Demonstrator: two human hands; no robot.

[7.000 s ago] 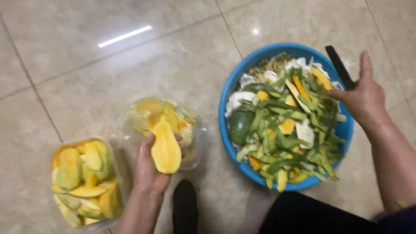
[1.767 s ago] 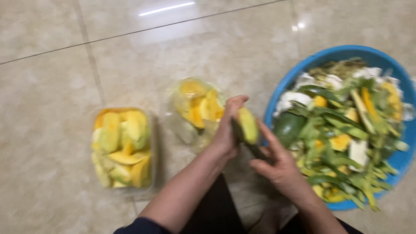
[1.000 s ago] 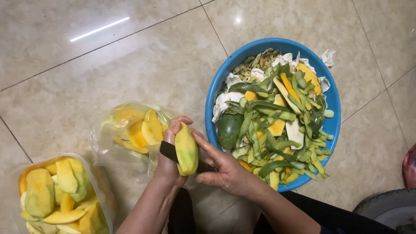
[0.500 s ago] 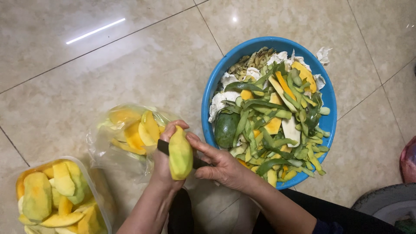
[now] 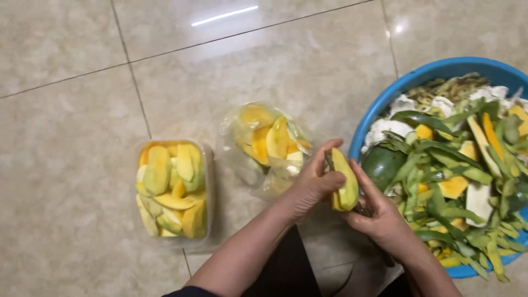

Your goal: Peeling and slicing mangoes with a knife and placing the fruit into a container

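Note:
My left hand (image 5: 309,184) grips a peeled yellow-green mango (image 5: 345,181) and holds it upright above the tiled floor. My right hand (image 5: 380,215) presses against the mango's right side and holds a dark-handled knife (image 5: 330,161), whose blade tip shows behind the fruit. A clear plastic bag (image 5: 268,144) of yellow mango slices lies just left of my hands. Further left stands a clear plastic container (image 5: 171,192) full of mango slices.
A big blue basin (image 5: 396,93) on the right holds green and yellow peels, white scraps and one whole green mango (image 5: 382,164). Beige glossy floor tiles with dark grout lines spread around everything. My dark-clothed legs are at the bottom edge.
The view has shifted, so the basin now sits further right and the container is more central. My hands still hold the mango, with the knife worked behind it.

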